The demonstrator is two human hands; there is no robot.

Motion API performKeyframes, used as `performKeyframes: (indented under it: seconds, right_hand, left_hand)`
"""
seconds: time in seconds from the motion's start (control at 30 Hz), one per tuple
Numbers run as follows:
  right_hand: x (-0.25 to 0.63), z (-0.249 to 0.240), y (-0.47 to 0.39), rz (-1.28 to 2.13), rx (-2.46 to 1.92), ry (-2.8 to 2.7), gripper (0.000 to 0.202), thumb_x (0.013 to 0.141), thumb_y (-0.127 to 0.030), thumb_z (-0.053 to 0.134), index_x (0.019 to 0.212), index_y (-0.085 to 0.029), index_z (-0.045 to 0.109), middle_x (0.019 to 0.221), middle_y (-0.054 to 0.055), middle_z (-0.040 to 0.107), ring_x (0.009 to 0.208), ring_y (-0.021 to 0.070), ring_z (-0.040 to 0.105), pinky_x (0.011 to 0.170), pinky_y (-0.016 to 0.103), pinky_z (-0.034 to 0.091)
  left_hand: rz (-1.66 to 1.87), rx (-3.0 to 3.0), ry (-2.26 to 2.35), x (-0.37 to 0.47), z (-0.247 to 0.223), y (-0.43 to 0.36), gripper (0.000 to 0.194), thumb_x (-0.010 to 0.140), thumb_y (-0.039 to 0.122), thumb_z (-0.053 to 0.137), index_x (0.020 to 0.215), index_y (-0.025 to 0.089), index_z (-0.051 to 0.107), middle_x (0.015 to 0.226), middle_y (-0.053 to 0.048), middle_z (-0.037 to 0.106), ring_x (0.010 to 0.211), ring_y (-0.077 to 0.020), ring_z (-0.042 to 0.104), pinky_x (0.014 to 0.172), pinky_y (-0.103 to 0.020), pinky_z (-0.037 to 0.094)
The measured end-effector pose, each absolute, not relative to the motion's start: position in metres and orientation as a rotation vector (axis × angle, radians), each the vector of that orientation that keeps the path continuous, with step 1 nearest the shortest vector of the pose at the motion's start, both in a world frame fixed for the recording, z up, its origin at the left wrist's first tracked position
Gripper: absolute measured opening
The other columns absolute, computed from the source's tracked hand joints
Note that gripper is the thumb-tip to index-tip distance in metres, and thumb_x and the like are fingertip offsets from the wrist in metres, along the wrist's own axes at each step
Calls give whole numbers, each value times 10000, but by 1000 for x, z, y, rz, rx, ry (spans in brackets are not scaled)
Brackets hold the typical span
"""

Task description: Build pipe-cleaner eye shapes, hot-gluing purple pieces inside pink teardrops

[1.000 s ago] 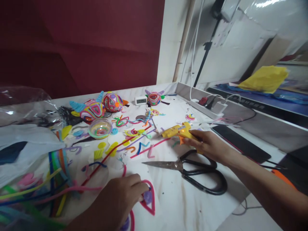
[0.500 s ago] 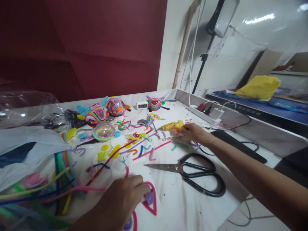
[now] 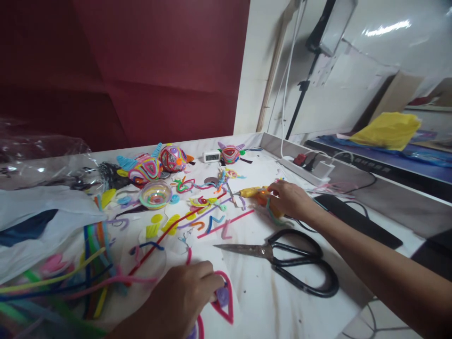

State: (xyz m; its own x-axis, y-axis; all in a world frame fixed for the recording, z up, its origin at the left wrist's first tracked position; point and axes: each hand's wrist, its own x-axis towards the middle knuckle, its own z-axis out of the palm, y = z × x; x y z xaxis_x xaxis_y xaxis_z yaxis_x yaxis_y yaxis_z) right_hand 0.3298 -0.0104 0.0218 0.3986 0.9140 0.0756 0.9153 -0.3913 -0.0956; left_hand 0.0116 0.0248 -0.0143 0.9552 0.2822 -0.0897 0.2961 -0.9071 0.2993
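Glue gun [image 3: 250, 192] in curled R fingers [image 3: 275, 188], L fingers [image 3: 213, 282] can't tell, cluttered tbl [image 3: 257, 292], maroon panel [image 3: 165, 66]

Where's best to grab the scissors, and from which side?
Probably by the black handles, coming from the person's right: the scissors lie flat, blades together and pointing left, so the handles' wide loops face right, away from the tip.

Nothing here reads clearly to me, the digits on the small white digital clock [image 3: 211, 157] being blurred and the pale lettering on the dark panel [image 3: 371, 165] illegible.
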Motion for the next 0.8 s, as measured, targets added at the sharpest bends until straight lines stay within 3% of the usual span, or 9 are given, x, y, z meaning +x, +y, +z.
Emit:
performKeyframes:
  seconds: [0.2,0.43,0.8]
  right_hand:
    - [299,34,-15,-125,-2304,-1900,136,945,-254,550,983,-171,652,1017,35,665,970,177,622,873,399,500]
    - [294,43,28,-29,-2319,-2022,239,933,-344,574,1108,-188,623,1156,62,638,983,194,630,849,412,528]
    - [296,43,87,237,-2545,-2067,312,919,-356,593,1190,-199,587,1215,69,607,1013,214,623,839,413,533]
  left_hand:
    - [-54,2776,409,11,-13,24,245,846,29,505,910,238,614,853,27,625,741,-119,613,618,-180,419]
    - [-69,2767,423,11,-16,25,251,846,26,518,931,239,618,870,22,631,752,-132,608,630,-191,430]
    - [-47,2812,392,10,-19,25,189,840,48,569,870,233,595,832,28,605,721,-131,571,559,-215,359]
